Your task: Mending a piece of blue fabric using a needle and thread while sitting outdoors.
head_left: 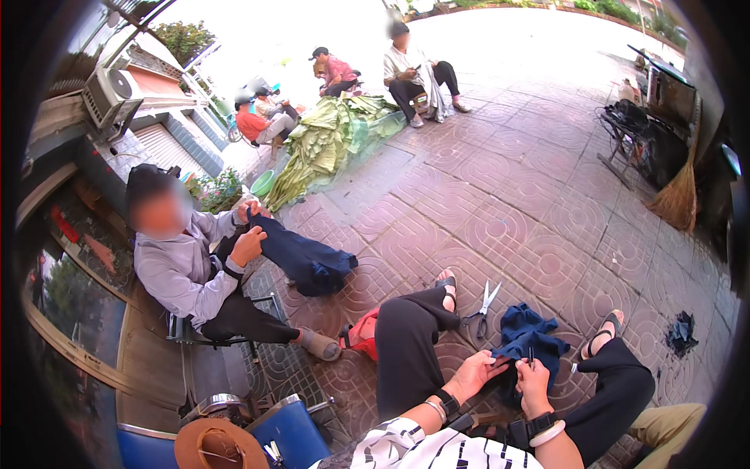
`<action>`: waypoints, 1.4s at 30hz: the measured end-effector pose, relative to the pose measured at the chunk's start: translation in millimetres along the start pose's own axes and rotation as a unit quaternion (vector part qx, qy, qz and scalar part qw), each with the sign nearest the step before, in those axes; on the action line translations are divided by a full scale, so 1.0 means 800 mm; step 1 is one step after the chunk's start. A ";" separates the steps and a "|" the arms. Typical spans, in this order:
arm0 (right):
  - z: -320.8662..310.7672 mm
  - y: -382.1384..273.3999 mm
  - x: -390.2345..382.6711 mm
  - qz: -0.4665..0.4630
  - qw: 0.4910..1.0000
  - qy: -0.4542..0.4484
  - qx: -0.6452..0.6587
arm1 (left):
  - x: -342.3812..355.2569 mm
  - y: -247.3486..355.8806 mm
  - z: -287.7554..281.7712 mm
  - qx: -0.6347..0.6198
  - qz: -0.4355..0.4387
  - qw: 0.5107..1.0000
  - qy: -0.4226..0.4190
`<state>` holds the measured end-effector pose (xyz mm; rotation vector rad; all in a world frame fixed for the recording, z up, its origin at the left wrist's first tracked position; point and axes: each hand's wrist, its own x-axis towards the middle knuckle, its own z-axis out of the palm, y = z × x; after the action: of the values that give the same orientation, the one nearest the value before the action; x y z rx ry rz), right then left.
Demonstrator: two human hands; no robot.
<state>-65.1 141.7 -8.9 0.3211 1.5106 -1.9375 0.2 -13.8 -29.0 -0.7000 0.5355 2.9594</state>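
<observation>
A navy blue cloth (533,338) is bunched between my knees, partly draped down toward the paving. My left hand (473,375) pinches the near edge of this cloth between thumb and fingers. Close beside it, my right hand (534,388) is closed, with a thin dark tool (531,356) sticking up from the fingers at the cloth's edge; its exact kind is too small to make out. Scissors (483,309) with dark handles and pale blades lie on the paving just left of the cloth, their blades apart.
At the left a seated person (187,258) holds another dark blue garment (305,254). Dark scraps (682,334) lie on the paving at right. A brown hat (219,445) rests by a blue seat (289,434). Several people sit farther off near piled green leaves (328,141). A broom (678,195) leans at right.
</observation>
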 end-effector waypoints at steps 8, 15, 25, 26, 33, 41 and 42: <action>0.016 -0.034 0.008 -0.065 0.997 -0.044 0.028 | -0.007 0.025 0.026 0.082 -0.009 0.997 0.008; -0.003 -0.054 -0.001 -0.047 0.995 -0.065 0.061 | 0.010 0.021 0.048 0.051 -0.120 0.989 0.069; -0.008 -0.060 -0.021 -0.049 0.992 -0.099 0.065 | 0.000 -0.004 0.059 0.151 -0.293 0.944 0.008; -0.008 -0.061 -0.023 -0.050 0.992 -0.100 0.064 | 0.002 -0.008 0.055 0.149 -0.294 0.944 0.007; -0.012 -0.070 -0.027 -0.044 0.991 -0.116 0.057 | 0.018 -0.005 0.025 0.137 -0.192 0.970 0.059; -0.026 -0.073 -0.018 -0.054 0.994 -0.088 0.038 | 0.016 0.005 0.048 0.203 -0.045 0.972 0.105; -0.027 -0.073 -0.018 -0.053 0.994 -0.088 0.038 | 0.015 0.006 0.049 0.206 -0.053 0.971 0.107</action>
<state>-94.7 173.8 37.9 0.1011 1.3666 -2.0525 -27.8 -5.6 -0.3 -0.9627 1.0497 2.5611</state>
